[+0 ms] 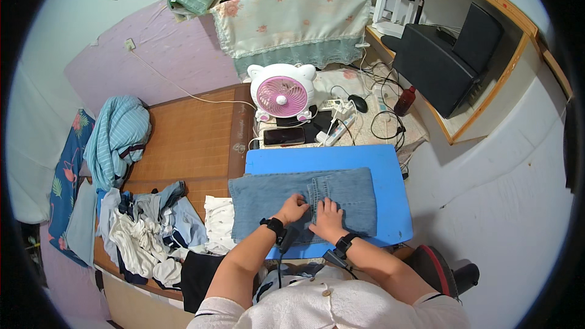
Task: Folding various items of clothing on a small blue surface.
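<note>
A pair of blue jeans, folded into a wide flat bundle, lies on a small blue table in front of me. My left hand rests on the middle of the denim, its fingers bent and drawn together at the cloth beside a stitched seam. Just right of that seam, my right hand lies flat on the jeans with its fingers spread. Both wrists wear black straps with small dark devices attached.
Left of the table, a heap of crumpled clothes and a striped blue bundle lie on a brown mat. Beyond the table stand a white and pink fan, a phone, a power strip and tangled cables. A black stool is at right.
</note>
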Tool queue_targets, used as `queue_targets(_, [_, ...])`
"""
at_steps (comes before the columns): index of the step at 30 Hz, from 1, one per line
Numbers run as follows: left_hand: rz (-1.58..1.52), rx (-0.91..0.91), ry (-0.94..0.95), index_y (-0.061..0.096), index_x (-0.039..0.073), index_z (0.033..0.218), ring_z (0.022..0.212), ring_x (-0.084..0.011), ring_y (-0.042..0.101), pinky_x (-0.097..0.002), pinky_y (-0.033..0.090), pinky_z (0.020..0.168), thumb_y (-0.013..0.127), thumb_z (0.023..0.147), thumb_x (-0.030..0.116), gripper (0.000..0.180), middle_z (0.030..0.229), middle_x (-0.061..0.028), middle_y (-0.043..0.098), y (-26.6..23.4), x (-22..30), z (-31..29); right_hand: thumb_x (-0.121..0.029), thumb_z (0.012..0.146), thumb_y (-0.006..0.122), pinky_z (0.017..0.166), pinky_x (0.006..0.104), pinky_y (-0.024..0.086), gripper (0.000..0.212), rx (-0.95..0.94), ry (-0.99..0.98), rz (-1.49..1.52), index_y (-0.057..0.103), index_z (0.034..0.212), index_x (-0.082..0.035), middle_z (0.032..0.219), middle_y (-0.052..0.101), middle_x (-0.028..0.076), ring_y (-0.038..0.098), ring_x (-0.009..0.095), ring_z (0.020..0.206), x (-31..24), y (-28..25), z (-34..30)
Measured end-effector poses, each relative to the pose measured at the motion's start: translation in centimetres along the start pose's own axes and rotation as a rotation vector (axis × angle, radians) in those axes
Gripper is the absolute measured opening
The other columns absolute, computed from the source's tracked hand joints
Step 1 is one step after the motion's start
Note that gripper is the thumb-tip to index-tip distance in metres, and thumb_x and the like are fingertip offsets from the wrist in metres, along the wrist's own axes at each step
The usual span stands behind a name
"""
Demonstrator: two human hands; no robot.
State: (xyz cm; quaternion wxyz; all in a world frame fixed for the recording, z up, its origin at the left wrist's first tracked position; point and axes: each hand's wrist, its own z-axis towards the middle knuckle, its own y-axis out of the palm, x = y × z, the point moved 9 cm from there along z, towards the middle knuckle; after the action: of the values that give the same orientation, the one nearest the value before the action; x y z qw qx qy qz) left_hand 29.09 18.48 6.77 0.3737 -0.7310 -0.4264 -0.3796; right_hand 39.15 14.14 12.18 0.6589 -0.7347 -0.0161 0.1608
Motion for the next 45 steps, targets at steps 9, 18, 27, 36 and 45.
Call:
queue_targets(9, [0.367,0.008,0.196,0.036,-0.001,0.118,0.104,-0.0323,0.044,-0.0368,0.038,0.087,0.054,0.077,0.021,0.049,0.114,-0.0212,0.04,0.6,0.9,0.2,-0.01,0.067,0.053,0.074,0.0361,0.044,0.038,0.052,0.23,0.458,0.054,0.104,-0.001,0.096,0.057,0.018,0.056,0.03,0.083,9.3,-2.5,2.2])
queue_targets(18, [0.583,0.009,0.394,0.035,0.004,0.121,0.113,-0.0337,0.033,-0.0389,0.03,0.094,0.052,0.077,0.024,0.051,0.123,-0.0172,0.034,1.4,4.9,1.9,-0.002,0.067,0.049,0.064,0.026,0.044,0.035,0.366,0.37,0.972,0.054,0.1,0.006,0.084,0.06,0.011,0.055,0.014,0.072,21.0,-17.1,-3.5])
queue_targets(27, [1.03,-0.004,0.163,0.02,0.008,0.13,0.127,-0.0273,0.009,-0.0435,0.011,0.101,0.049,0.08,0.034,0.063,0.137,-0.0131,0.013,-1.2,4.3,3.1,-0.024,0.073,0.056,0.09,0.0372,0.034,0.043,0.115,-0.057,0.542,0.05,0.11,-0.003,0.119,0.041,0.017,0.039,0.032,0.11,9.6,-5.8,-1.0])
queue_targets(36, [0.857,0.176,0.187,0.03,0.004,0.125,0.123,-0.0325,0.018,-0.041,0.019,0.1,0.055,0.074,0.032,0.063,0.132,-0.0186,0.022,-7.6,1.9,0.6,-0.035,0.076,0.055,0.095,0.0449,0.025,0.053,-0.05,0.049,0.446,0.044,0.116,-0.002,0.128,0.028,0.017,0.025,0.035,0.118,7.5,-1.9,1.6])
queue_targets(45, [0.542,0.473,0.048,0.026,-0.001,0.124,0.119,-0.0371,0.022,-0.0387,0.022,0.099,0.065,0.066,0.026,0.075,0.129,-0.0258,0.021,-16.6,-5.8,-6.8,-0.048,0.073,0.052,0.099,0.0492,0.008,0.073,-0.256,-0.05,0.0,0.026,0.129,-0.01,0.136,0.01,0.017,0.007,0.034,0.125,3.7,1.5,1.3])
